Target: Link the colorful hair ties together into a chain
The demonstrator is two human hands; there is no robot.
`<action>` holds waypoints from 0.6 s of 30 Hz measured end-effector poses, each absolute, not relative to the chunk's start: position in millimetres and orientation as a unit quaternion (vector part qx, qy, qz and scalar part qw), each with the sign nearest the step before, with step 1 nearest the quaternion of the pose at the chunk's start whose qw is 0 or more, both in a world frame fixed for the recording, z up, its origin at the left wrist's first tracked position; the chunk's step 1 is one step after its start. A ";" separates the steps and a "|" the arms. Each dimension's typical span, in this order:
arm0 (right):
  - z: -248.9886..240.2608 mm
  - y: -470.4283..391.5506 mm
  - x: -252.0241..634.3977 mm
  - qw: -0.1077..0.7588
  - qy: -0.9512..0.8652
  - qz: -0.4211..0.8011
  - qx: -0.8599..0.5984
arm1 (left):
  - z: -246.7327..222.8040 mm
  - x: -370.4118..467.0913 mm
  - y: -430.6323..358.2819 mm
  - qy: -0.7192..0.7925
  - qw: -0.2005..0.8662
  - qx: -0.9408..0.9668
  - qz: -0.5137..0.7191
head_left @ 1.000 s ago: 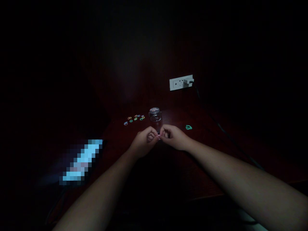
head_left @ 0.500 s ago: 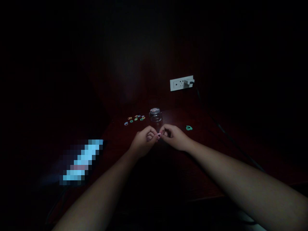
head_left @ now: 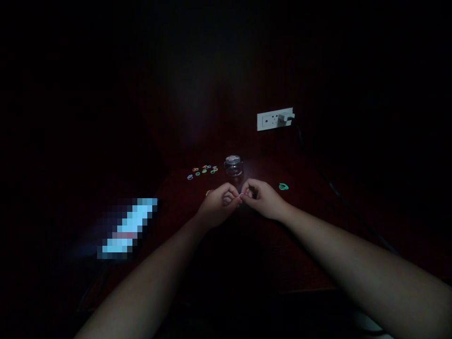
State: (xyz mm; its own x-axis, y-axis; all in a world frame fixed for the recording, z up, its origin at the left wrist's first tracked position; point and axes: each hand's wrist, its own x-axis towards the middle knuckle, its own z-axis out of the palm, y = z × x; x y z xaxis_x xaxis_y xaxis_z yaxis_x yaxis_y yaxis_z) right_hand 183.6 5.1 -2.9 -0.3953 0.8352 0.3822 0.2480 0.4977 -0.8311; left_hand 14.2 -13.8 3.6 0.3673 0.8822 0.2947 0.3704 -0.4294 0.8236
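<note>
Between my two hands a small pink hair tie [head_left: 241, 194] is pinched, looking thin and pale at the fingertips. My left hand [head_left: 219, 203] grips it with thumb and forefinger, the other fingers curled. My right hand [head_left: 262, 198] pinches its other side. Just behind them stands a clear jar [head_left: 234, 168] with a patterned lid. Several coloured hair ties [head_left: 204, 171] lie spread out left of the jar. Right of my hands is a small bunch of green hair ties [head_left: 283, 187]. A yellowish edge [head_left: 208, 193] peeks out behind my left hand, mostly hidden.
The dark red table [head_left: 261, 254] is dimly lit. A blurred-out bright screen [head_left: 129, 228] lies at the left edge. On the back wall is a white socket panel [head_left: 274, 119] with a plug in it. A dark cable [head_left: 334, 188] runs down the right side.
The view has shifted slightly, so everything sits a little farther right. Both hands still pinch the pink hair tie, which now looks thinner. A yellowish edge has come into sight beside my left hand.
</note>
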 end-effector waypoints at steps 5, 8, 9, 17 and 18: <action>-1.8 4.4 183.3 0.414 -0.758 0.360 -0.354 | 8.7 15.4 -16.6 0.399 0.375 0.749 0.374; -2.1 4.5 183.2 0.417 -0.757 0.360 -0.351 | 8.6 15.4 -16.4 0.391 0.383 0.743 0.386; -2.3 4.6 183.2 0.419 -0.756 0.358 -0.353 | 7.7 15.4 -15.9 0.391 0.383 0.742 0.389; -3.1 5.6 183.1 0.429 -0.757 0.341 -0.355 | 2.8 15.6 -12.3 0.408 0.348 0.749 0.388; -2.7 5.4 183.2 0.430 -0.758 0.341 -0.354 | 3.1 15.5 -12.0 0.412 0.343 0.750 0.388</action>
State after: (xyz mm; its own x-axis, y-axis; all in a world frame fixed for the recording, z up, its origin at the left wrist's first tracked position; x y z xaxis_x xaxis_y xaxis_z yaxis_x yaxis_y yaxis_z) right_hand 183.2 5.4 -2.7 -0.3804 0.8292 0.4097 0.2430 0.5170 -0.8208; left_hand 15.5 -12.0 3.1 0.3594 0.8837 0.2999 0.3507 -0.4257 0.8341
